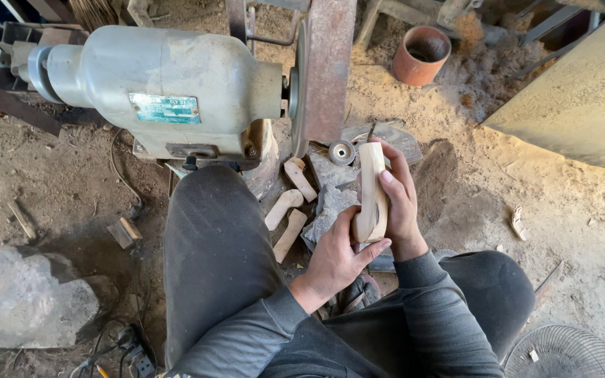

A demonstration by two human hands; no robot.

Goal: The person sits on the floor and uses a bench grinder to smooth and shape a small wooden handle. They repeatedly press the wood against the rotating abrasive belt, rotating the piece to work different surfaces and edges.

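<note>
Both my hands hold one pale carved wooden piece [372, 183], long and curved, standing roughly upright just in front of my knees. My left hand [334, 255] grips its lower end from below. My right hand [399, 199] wraps its right side, thumb lying across the front. The piece is just right of and below the sanding disc [325, 66] of a grey bench motor [159, 87], apart from it.
Three pale wooden blanks [290, 210] lie on the ground under the disc beside a small round wheel [342, 152] and flat stones. An orange pipe section [421, 54] stands at the back, a grey rock [26, 301] at left, a fan grille [561, 353] bottom right. Sawdust covers the ground.
</note>
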